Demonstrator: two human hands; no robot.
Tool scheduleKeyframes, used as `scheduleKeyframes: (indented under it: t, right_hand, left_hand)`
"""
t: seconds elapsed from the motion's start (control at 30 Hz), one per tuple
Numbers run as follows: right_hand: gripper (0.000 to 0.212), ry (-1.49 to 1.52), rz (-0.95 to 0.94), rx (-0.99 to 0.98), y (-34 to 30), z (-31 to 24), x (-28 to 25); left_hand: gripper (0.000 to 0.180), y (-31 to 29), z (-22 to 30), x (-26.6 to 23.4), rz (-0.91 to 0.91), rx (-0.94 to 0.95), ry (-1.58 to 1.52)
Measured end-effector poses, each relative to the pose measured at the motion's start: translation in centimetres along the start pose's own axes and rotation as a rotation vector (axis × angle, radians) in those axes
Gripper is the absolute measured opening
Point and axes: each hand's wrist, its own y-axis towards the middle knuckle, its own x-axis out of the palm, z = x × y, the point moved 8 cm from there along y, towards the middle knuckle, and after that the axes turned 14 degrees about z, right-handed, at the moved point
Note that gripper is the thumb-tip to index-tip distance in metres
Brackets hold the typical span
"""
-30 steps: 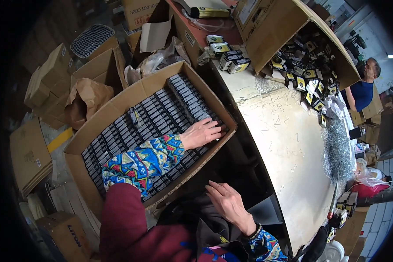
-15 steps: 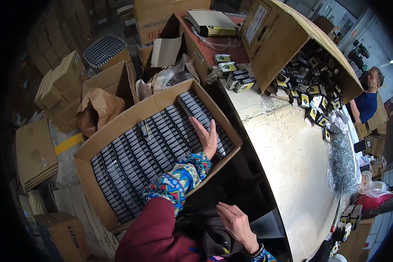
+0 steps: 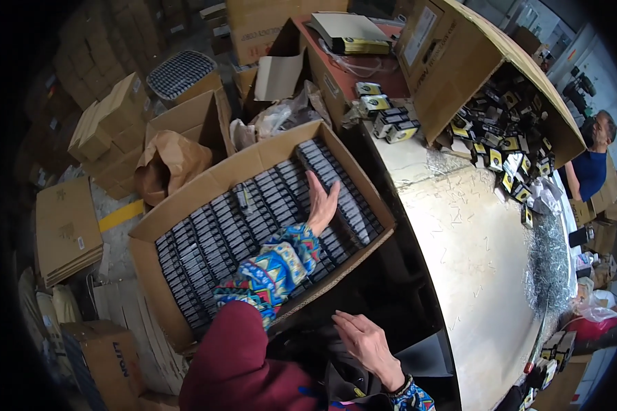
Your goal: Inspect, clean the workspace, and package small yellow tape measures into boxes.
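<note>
A large open carton (image 3: pixel 144 250) holds tight rows of small dark boxes (image 3: pixel 206 240) with greyish tops. Along its right side, one line of the boxes (image 3: pixel 353 216) sits higher than the rest. My left hand (image 3: pixel 321 201) is over the rows just left of that raised line, thumb apart and fingers stretched; whether it touches them I cannot tell. A single small box (image 3: pixel 243 198) lies on top of the middle rows. Lower down, my right hand (image 3: pixel 367 346) hovers above a dark area, holding nothing, its fingers extended side by side.
At right stands a pale worktable (image 3: pixel 473 274) scattered with thin bits. On it, a tipped carton (image 3: pixel 452 61) spills small black, white and yellow boxes (image 3: pixel 507 157). Brown paper (image 3: pixel 168 164) and stacked cartons (image 3: pixel 110 123) are on the left. Another person (image 3: pixel 589 161) is at far right.
My left hand has shifted left and slightly away from the raised line of boxes. My right hand has moved little. The whole view has shifted slightly with my head.
</note>
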Motion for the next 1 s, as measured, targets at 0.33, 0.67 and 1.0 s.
scheduleKeyframes:
  t: [0.33,0.67,1.0]
  right_hand:
    - [0.021,0.032,0.116,0.148,-3.9,2.1,-2.3]
    - [0.024,-0.013,0.095,0.193,-7.6,2.5,-3.5]
    - [0.027,-0.008,0.193,0.384,-15.2,4.0,-3.0]
  left_hand:
    - [0.045,0.8,-0.9,-21.3,0.479,0.188,0.486]
    - [0.032,-6.2,17.4,-3.0,0.019,0.894,0.072]
    - [0.044,-4.1,23.3,9.9,0.255,1.226,0.324]
